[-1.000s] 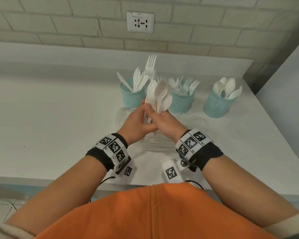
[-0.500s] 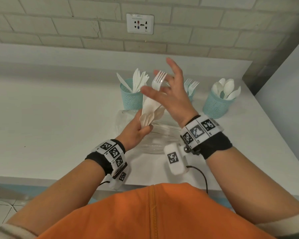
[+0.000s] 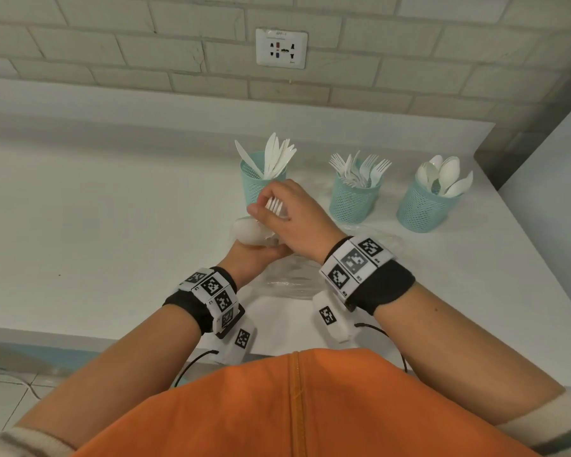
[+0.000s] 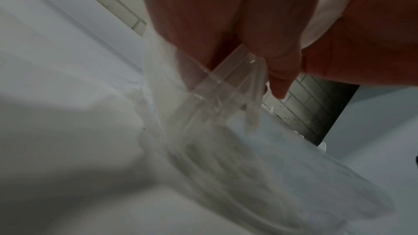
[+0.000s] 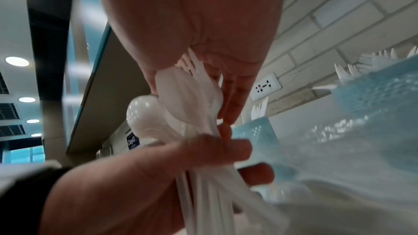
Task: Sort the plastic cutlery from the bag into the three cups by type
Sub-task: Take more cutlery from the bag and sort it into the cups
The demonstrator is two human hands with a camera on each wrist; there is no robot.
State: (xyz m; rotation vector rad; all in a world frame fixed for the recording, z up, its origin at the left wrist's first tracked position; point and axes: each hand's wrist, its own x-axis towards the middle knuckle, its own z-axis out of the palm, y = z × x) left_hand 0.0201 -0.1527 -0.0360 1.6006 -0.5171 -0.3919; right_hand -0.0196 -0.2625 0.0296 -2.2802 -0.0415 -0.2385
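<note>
My left hand (image 3: 257, 255) grips the handles of a bundle of white plastic cutlery (image 5: 203, 194) just above the clear bag (image 3: 294, 278). Spoon bowls (image 3: 248, 232) stick out of the bundle to the left. My right hand (image 3: 272, 207) reaches over from above, its fingers curled round a fork head (image 3: 274, 204) at the top of the bundle. Behind stand three teal mesh cups: knives (image 3: 261, 189) right behind my hands, forks (image 3: 353, 199) in the middle, spoons (image 3: 424, 207) at the right. The left wrist view shows my fingers (image 4: 280, 78) over the bag (image 4: 226, 122).
The cups stand on a white counter (image 3: 96, 225) against a brick wall with a socket (image 3: 281, 48). A white wall (image 3: 548, 206) bounds the counter on the right. The counter's front edge runs just before my orange shirt (image 3: 294, 407).
Half a second ago my right hand was raised and open above the bundle. It has come down and closed on the fork head. The bundle has sunk and tipped to the left.
</note>
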